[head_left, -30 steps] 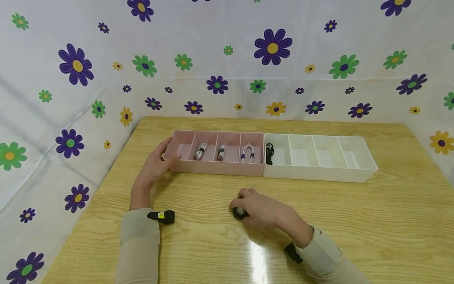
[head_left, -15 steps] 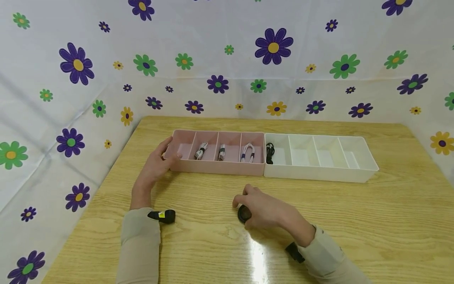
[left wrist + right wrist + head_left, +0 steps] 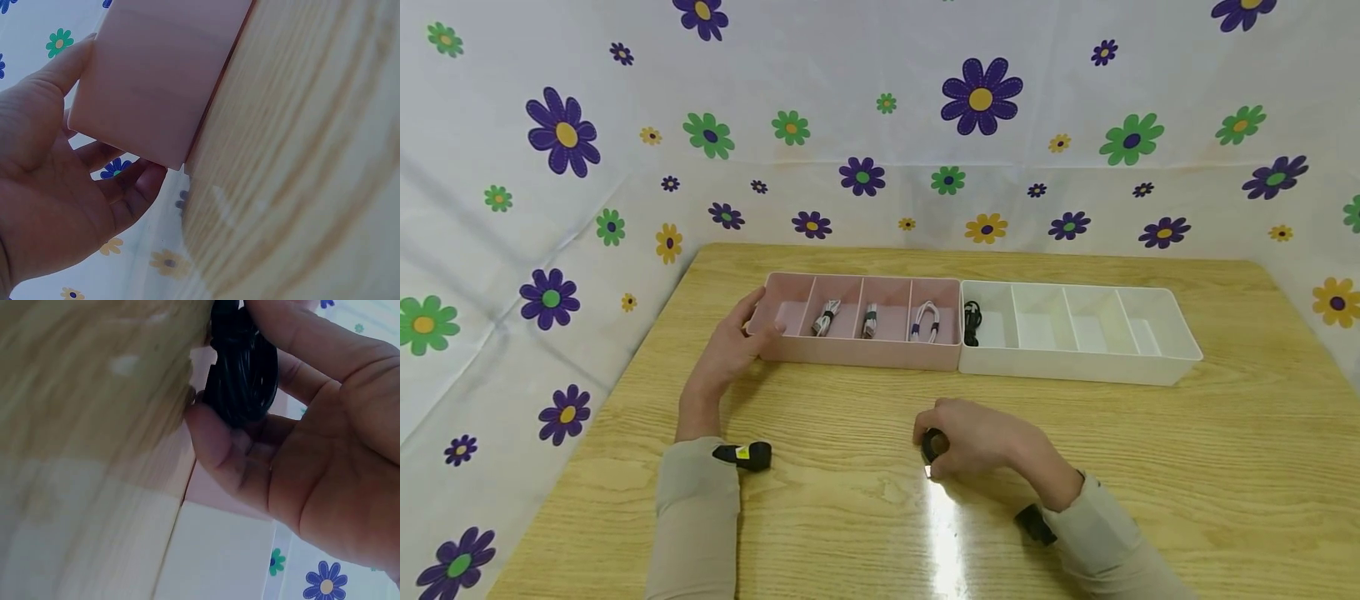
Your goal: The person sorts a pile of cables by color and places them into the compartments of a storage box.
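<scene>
My right hand (image 3: 985, 437) pinches a coiled black cable (image 3: 240, 378) between thumb and fingers, low over the table in front of the boxes. A pale plug end shows just beneath the coil in the head view. My left hand (image 3: 722, 354) holds the left end of a pink divided box (image 3: 857, 354), thumb at the front rim and fingers around the end wall. Bundled white cables (image 3: 827, 318) lie in several of its compartments, the leftmost holding none. A white divided box (image 3: 1067, 365) abuts it on the right, with a black cable (image 3: 972, 323) in its leftmost compartment.
The boxes stand in a row on a wood-grain table (image 3: 820, 517). A flower-print cloth (image 3: 910, 83) hangs behind and at the sides. Black wrist cameras (image 3: 745, 456) sit on both sleeves.
My right hand has shifted slightly right with the black cable and turned it, and a plug end now shows below. My left hand stays at the pink box.
</scene>
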`<state>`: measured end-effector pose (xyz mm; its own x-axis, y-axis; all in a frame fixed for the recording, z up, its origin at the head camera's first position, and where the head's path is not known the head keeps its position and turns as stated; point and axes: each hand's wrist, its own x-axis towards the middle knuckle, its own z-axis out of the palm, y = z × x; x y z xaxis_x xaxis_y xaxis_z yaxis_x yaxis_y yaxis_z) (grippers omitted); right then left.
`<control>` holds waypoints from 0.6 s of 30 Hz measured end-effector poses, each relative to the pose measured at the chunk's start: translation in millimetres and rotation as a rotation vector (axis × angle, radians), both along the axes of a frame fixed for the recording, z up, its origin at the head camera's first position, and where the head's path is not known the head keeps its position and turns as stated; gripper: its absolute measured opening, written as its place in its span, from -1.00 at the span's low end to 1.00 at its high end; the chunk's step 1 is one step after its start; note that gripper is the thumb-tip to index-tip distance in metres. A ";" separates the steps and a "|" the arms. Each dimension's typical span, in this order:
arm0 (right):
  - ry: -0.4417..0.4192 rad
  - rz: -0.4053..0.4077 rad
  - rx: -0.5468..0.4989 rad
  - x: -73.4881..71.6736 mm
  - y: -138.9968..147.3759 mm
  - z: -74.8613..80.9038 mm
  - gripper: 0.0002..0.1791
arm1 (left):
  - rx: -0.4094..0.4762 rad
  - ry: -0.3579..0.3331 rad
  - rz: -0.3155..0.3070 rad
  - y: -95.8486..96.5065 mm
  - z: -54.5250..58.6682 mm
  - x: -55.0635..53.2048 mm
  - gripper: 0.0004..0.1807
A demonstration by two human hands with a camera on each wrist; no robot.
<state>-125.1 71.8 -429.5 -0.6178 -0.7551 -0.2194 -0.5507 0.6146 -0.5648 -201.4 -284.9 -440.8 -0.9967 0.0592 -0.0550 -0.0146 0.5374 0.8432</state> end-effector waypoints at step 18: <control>0.038 -0.034 -0.055 -11.1 22.2 9.9 -0.83 | -0.022 0.009 0.009 -1.3 -5.5 -2.5 -0.16</control>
